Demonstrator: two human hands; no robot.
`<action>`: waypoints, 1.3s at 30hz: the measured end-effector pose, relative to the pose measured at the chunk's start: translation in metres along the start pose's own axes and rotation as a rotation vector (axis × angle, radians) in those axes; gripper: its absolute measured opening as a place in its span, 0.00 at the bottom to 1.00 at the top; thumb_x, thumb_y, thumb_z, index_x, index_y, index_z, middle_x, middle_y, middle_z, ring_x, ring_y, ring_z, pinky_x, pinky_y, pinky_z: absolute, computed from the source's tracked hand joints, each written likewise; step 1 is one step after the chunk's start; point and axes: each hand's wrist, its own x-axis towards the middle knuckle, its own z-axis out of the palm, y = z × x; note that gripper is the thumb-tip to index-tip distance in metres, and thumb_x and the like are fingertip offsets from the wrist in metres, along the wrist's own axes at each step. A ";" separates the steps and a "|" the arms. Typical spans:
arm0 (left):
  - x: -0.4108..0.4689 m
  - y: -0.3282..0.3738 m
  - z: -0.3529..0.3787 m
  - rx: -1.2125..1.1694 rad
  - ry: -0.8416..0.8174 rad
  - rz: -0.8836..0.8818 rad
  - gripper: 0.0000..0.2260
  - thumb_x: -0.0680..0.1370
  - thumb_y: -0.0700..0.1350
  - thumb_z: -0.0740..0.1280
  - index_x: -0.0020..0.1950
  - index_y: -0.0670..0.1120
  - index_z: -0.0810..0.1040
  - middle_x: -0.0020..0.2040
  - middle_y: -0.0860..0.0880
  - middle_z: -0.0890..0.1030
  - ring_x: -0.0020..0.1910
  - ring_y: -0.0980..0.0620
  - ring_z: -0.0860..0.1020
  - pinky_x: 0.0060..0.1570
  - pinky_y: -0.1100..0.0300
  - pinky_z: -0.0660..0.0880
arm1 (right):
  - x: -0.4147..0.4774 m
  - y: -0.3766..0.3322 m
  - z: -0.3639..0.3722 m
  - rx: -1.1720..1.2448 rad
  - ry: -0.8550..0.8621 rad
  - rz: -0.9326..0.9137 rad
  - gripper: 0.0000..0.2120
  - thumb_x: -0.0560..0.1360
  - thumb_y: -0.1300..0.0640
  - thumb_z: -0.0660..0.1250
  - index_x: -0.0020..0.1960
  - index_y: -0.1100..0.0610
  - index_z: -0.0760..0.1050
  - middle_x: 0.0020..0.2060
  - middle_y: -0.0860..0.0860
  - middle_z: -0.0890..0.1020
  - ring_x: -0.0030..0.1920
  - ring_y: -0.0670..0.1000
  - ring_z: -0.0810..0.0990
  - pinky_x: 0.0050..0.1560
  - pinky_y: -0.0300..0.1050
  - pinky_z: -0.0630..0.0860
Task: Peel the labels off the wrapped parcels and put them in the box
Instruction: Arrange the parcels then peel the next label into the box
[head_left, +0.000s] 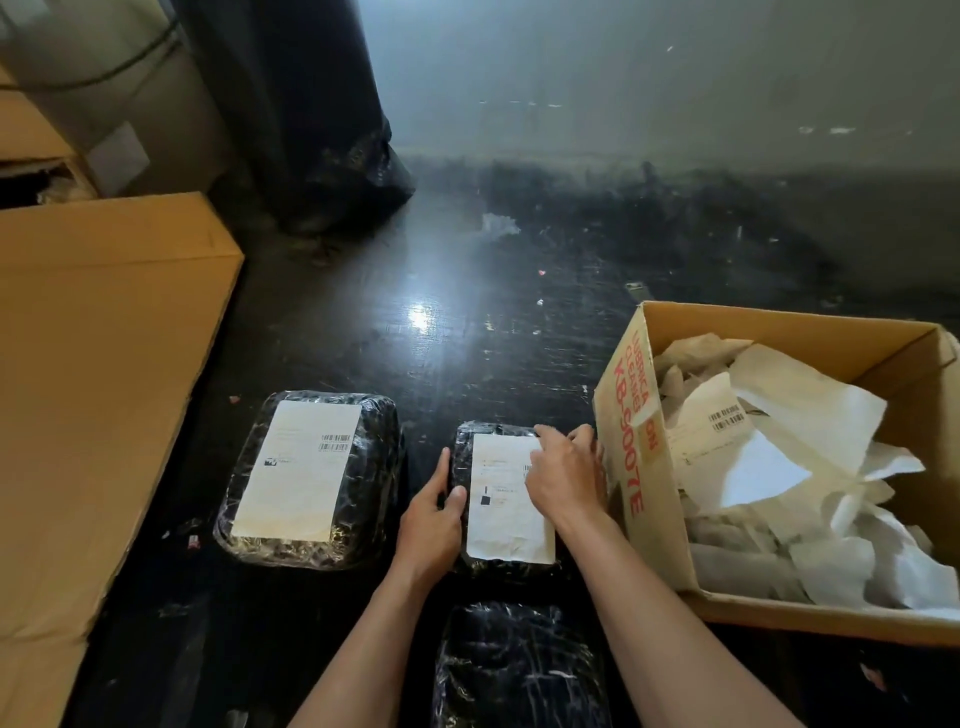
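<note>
A small black wrapped parcel (462, 457) lies on the dark floor in front of me with a white label (506, 519) on its top. My left hand (431, 519) grips the parcel's left edge. My right hand (566, 478) rests on the label's upper right part, fingertips at its top right corner. A larger black wrapped parcel (374, 467) with a white label (301, 467) lies to the left. Close to me lies a third wrapped parcel (519, 665) showing no label. The open cardboard box (623, 415) on the right holds several peeled white labels (789, 467).
A big closed cardboard box (93, 364) stands on the left, with more boxes (36, 135) behind it. A black plastic bag (332, 130) stands at the back. The dark glossy floor (467, 312) carries small scraps of litter.
</note>
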 end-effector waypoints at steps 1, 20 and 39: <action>0.002 -0.001 -0.001 -0.008 -0.016 0.002 0.25 0.85 0.45 0.63 0.80 0.60 0.62 0.73 0.55 0.75 0.67 0.58 0.75 0.71 0.54 0.71 | 0.005 0.000 0.001 0.033 0.003 0.010 0.19 0.79 0.59 0.62 0.69 0.48 0.75 0.61 0.55 0.71 0.60 0.59 0.72 0.61 0.51 0.71; 0.015 0.010 -0.006 0.124 -0.079 0.023 0.26 0.86 0.46 0.59 0.82 0.63 0.55 0.43 0.63 0.75 0.42 0.65 0.73 0.50 0.59 0.70 | 0.006 -0.004 0.003 0.218 0.113 -0.096 0.01 0.79 0.56 0.67 0.50 0.51 0.75 0.46 0.48 0.78 0.52 0.53 0.74 0.47 0.50 0.72; 0.014 0.002 -0.002 0.006 -0.009 0.057 0.24 0.84 0.49 0.63 0.78 0.64 0.64 0.43 0.63 0.83 0.47 0.65 0.82 0.48 0.66 0.76 | 0.006 -0.006 0.010 0.400 0.010 -0.028 0.02 0.75 0.47 0.72 0.43 0.40 0.81 0.51 0.48 0.80 0.50 0.47 0.79 0.52 0.49 0.78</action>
